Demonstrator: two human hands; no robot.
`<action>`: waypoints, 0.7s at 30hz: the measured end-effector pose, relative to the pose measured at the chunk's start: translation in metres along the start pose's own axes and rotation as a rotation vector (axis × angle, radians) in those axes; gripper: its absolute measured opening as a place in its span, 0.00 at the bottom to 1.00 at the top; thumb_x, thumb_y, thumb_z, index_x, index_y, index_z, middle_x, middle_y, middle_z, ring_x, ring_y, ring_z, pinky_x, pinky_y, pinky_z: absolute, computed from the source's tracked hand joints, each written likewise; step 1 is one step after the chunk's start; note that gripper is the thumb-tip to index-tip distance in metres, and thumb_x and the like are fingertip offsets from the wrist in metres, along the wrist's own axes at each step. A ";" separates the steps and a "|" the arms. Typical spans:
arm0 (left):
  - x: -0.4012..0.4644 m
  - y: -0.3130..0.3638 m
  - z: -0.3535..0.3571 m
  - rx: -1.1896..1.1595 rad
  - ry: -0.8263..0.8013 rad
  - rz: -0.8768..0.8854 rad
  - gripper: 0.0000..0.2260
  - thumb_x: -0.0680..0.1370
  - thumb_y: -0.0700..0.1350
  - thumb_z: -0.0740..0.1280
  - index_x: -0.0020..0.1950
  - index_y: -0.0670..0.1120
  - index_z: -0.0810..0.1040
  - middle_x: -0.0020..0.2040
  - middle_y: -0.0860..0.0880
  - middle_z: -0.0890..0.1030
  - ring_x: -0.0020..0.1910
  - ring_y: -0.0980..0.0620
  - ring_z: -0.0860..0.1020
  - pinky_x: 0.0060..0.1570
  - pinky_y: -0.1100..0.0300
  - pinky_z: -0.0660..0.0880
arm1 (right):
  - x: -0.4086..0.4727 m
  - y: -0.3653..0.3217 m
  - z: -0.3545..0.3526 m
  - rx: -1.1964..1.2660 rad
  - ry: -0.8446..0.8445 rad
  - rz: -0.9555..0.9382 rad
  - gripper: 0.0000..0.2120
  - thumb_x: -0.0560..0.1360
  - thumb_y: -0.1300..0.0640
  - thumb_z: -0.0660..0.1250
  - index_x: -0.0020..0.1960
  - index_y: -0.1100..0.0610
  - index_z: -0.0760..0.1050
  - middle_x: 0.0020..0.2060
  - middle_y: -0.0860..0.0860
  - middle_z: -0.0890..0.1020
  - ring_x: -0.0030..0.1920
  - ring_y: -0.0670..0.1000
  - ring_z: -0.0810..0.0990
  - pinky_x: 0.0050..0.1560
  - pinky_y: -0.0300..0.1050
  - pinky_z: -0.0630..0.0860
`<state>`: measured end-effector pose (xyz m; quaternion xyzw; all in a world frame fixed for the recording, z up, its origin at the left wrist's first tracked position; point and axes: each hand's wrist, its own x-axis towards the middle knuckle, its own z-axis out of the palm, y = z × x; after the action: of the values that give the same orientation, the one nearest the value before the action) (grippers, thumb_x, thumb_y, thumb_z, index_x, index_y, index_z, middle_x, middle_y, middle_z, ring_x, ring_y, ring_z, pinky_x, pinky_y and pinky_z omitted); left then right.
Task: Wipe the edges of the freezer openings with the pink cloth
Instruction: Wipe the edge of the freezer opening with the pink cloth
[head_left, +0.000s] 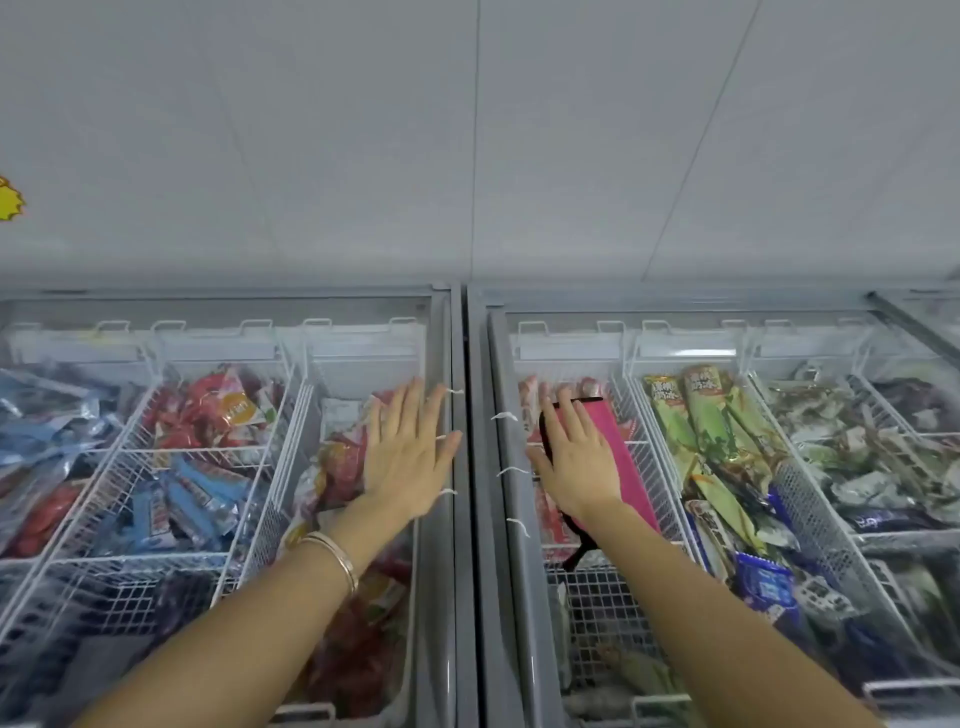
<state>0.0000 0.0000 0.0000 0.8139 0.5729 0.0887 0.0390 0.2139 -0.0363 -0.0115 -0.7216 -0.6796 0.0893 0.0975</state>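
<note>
Two chest freezers stand side by side, meeting at grey frame edges: the left freezer's right edge (441, 597) and the right freezer's left edge (501, 597). My right hand (574, 467) lies flat on the pink cloth (626, 462), a long pink strip with a black border, pressing it onto the right freezer's top just inside its left edge. My left hand (405, 452) lies open and flat, fingers spread, on the left freezer's top beside its right edge, holding nothing. A bracelet (335, 558) circles my left wrist.
White wire baskets (171, 561) inside both freezers hold several packets of frozen food: red and blue on the left, green wrappers (711, 431) and grey packs on the right. A plain white wall (467, 156) rises behind, with a yellow sticker (8, 200) at far left.
</note>
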 end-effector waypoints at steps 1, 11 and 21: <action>0.002 -0.005 0.002 -0.025 0.002 -0.023 0.26 0.80 0.58 0.44 0.76 0.49 0.48 0.78 0.44 0.53 0.76 0.45 0.50 0.75 0.44 0.46 | 0.002 0.003 0.003 0.061 -0.031 0.085 0.31 0.79 0.45 0.54 0.75 0.55 0.47 0.76 0.55 0.53 0.74 0.57 0.52 0.71 0.56 0.61; 0.035 -0.053 0.051 -0.005 -0.116 -0.052 0.18 0.78 0.38 0.57 0.68 0.43 0.67 0.68 0.42 0.70 0.65 0.41 0.67 0.66 0.47 0.65 | 0.036 0.026 0.049 -0.143 -0.073 0.203 0.22 0.72 0.71 0.61 0.65 0.62 0.64 0.58 0.61 0.74 0.57 0.60 0.73 0.53 0.50 0.74; 0.075 -0.081 0.072 0.050 0.012 0.038 0.24 0.78 0.51 0.48 0.69 0.41 0.66 0.71 0.40 0.67 0.71 0.41 0.63 0.72 0.45 0.56 | 0.096 0.028 0.046 1.148 0.115 0.559 0.13 0.77 0.54 0.61 0.60 0.52 0.76 0.58 0.52 0.78 0.54 0.50 0.75 0.61 0.53 0.68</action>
<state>-0.0372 0.1007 -0.0766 0.8247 0.5597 0.0799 0.0136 0.2344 0.0587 -0.0629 -0.7080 -0.3036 0.4223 0.4778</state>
